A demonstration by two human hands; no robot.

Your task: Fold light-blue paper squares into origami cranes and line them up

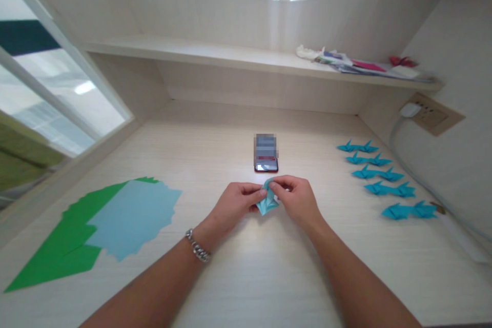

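A small, partly folded piece of light blue paper (268, 200) sits between both hands just above the pale wooden desk (246, 266). My left hand (236, 204) pinches its left side, fingers closed; a silver chain bracelet (198, 246) is on that wrist. My right hand (295, 198) pinches the paper's top and right side with thumb and fingers closed. A phone (266, 156) lies flat on the desk just beyond the hands.
A fanned stack of light blue sheets (134, 215) lies on green sheets (61, 246) at the left. Several folded blue paper figures (380, 177) lie in rows at the right. A shelf (238, 56) holds papers (353, 64). A wall socket with plug and cable (413, 110) is at the right.
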